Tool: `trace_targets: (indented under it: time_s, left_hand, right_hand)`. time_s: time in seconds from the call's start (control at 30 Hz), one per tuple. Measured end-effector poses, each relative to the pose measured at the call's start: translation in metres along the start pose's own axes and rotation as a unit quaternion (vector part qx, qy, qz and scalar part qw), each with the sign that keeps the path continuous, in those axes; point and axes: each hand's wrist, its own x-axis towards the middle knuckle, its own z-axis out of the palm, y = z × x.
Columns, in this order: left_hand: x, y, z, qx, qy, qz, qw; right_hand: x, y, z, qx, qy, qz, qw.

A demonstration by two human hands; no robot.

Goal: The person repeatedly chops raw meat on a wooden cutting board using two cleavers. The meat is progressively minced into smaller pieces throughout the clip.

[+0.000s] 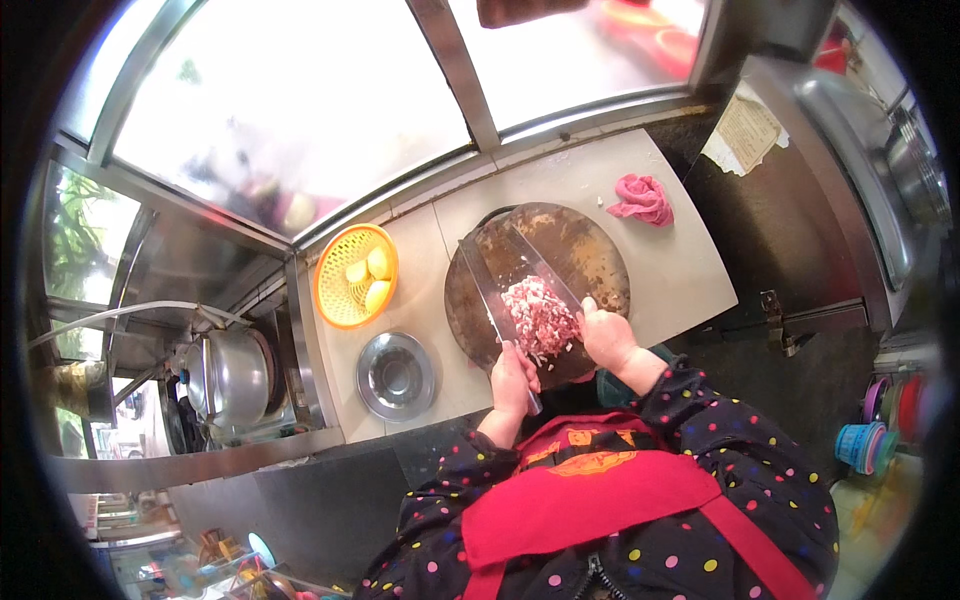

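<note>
A pile of chopped raw meat (538,315), pink with white fat, lies on a round wooden chopping block (592,247). My left hand (512,382) grips the handle of one cleaver (484,289), whose blade runs along the pile's left side. In my right hand (611,337) is a second cleaver (541,262), its blade slanting along the upper right of the meat. Small bits of meat are scattered around the pile and near the block's front edge. Whether either blade touches the wood cannot be told.
Left of the block stand an orange plastic basket (321,296) holding peeled yellow pieces and a steel bowl (367,375). A crumpled pink cloth (643,201) lies on the pale tiled counter (675,277) at right. Windows (300,97) rise behind; a large metal pot (229,375) is far left.
</note>
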Motion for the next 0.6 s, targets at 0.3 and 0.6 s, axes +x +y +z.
trace_targets:
  time_s: [0.3,0.6]
  left_hand:
    - [0.001,0.007,0.000,-0.006,0.022,-0.087,0.996]
    - [0.005,0.001,0.000,-0.031,0.042,-0.126,0.991]
  right_hand:
    - [0.008,-0.028,-0.008,0.054,0.009,0.010,0.998]
    - [0.023,-0.019,-0.003,0.079,0.044,0.000,0.996]
